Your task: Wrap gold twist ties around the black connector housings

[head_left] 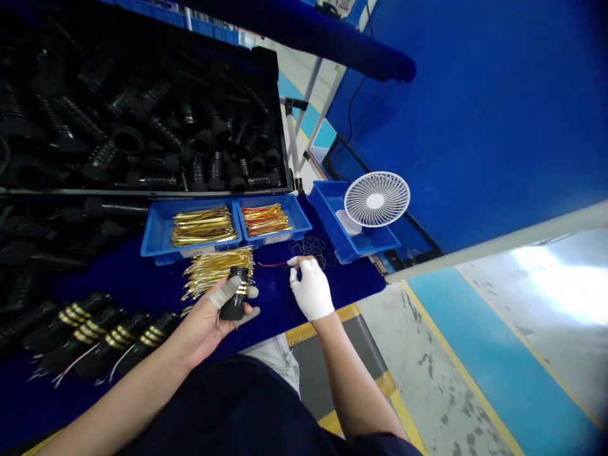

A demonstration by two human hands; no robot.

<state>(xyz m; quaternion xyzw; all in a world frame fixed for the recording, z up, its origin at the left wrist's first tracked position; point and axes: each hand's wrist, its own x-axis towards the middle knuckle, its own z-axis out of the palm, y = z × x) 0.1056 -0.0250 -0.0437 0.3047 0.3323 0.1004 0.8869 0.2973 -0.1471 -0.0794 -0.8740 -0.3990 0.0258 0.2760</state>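
My left hand (228,304), with covers on some fingers, is closed around a black ribbed tube (234,308). Gold bands ring the tube's middle. In a white glove, my right hand (311,288) pinches the end of a thin red wire (273,265) that stretches left over the blue table. Just beyond its fingers lie several thin black rings (313,246). A loose pile of gold strips (213,269) rests beside my left hand, partly hidden by the tube.
Two blue bins hold gold strips (204,227) and red-and-gold strips (266,220). Several banded black tubes (90,332) lie at left. A large black crate (213,191) of ribbed tubes stands behind. A white fan (377,199) sits over another blue bin (339,237) at right.
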